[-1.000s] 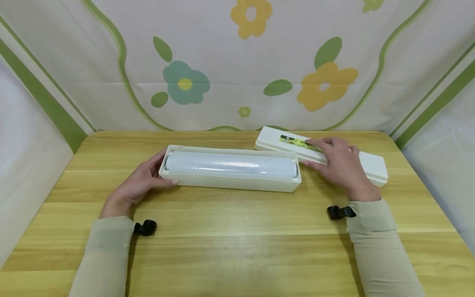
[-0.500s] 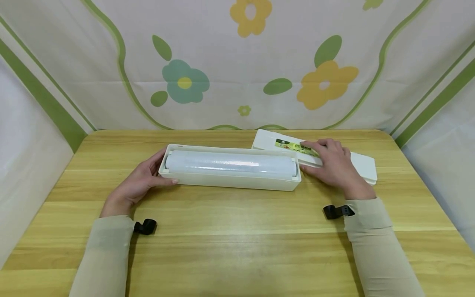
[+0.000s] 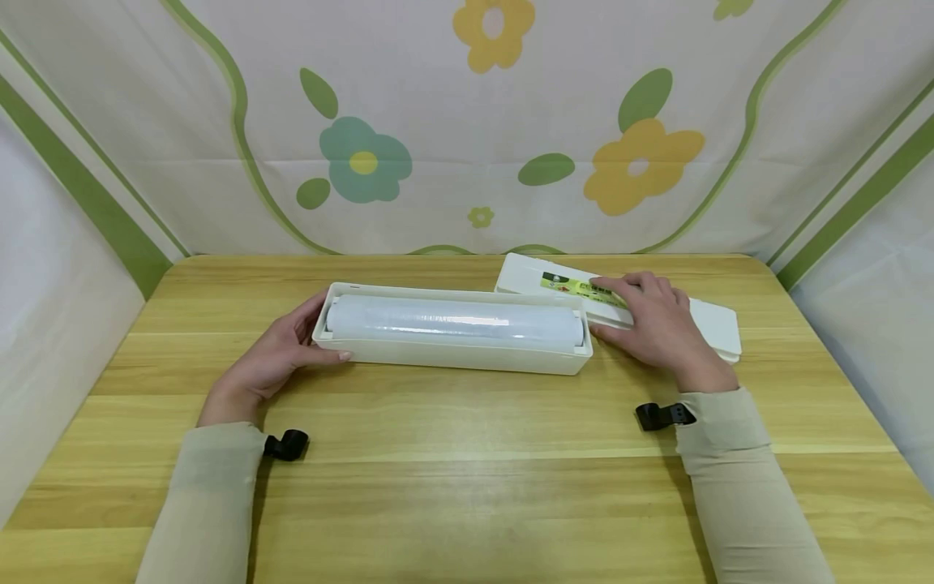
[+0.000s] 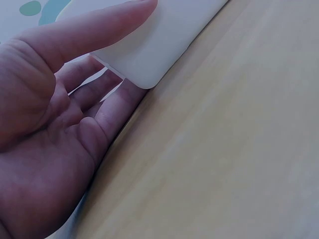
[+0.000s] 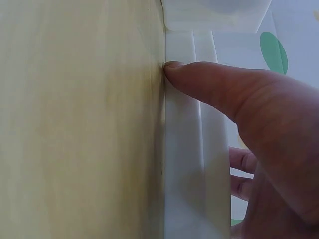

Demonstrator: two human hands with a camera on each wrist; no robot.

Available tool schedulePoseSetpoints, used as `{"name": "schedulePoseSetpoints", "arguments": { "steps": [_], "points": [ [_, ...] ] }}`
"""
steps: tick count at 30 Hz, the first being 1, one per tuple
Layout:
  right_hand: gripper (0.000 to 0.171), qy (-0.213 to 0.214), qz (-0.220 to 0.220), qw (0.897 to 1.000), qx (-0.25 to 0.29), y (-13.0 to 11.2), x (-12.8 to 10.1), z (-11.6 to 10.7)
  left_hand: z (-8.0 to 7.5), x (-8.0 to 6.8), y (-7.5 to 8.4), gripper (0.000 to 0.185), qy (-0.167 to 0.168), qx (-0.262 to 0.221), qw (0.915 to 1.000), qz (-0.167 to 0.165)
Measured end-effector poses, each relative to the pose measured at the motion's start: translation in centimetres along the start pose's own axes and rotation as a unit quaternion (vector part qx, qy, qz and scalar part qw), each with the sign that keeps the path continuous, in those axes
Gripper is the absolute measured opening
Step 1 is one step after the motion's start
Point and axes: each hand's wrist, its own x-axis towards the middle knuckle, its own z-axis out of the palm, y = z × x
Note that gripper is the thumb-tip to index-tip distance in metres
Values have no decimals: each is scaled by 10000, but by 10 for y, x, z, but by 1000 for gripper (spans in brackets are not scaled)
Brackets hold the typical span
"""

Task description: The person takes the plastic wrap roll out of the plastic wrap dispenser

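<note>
A long white plastic box (image 3: 467,359) sits in the middle of the table with its top uncovered. Inside it lies a roll of cling film (image 3: 438,319), clear and shiny. My left hand (image 3: 272,358) grips the box's left end, thumb on the front wall and fingers round the end and behind; the left wrist view shows the thumb (image 4: 99,36) flat against the box wall (image 4: 149,62). Angled behind the box's right end is its white lid (image 3: 717,326), bearing a green label (image 3: 576,287). My right hand (image 3: 660,331) holds the lid, thumb (image 5: 214,82) along its near side.
The wooden table (image 3: 467,470) stretches in front of the box towards me. A flowered curtain (image 3: 452,178) hangs right behind the table's back edge. Small black cameras (image 3: 287,445) are strapped at both wrists. The lid's left end sits close behind the box.
The right hand and the lid have shifted left and slightly towards the box since a second ago, then stayed still over the last half second. My left hand and the box have hardly moved.
</note>
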Motion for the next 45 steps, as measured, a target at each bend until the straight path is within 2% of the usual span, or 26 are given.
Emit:
{"name": "schedulePoseSetpoints", "arguments": {
  "steps": [16, 37, 41, 45],
  "points": [
    [71, -171, 1, 9998, -63, 0, 1, -2, 2, -1, -2, 102, 18, -37, 10000, 60],
    [70, -173, -108, 9998, -81, 1, -1, -5, 2, 1, -2, 104, 2, -65, 10000, 27],
    [68, 5, -213, 9998, 22, -5, -2, -12, 1, 1, -2, 104, -5, -40, 10000, 19],
    [62, 408, -421, 9980, 237, -18, -1, -20, 0, 1, -1, 104, 6, -32, 10000, 22]
  ]
}}
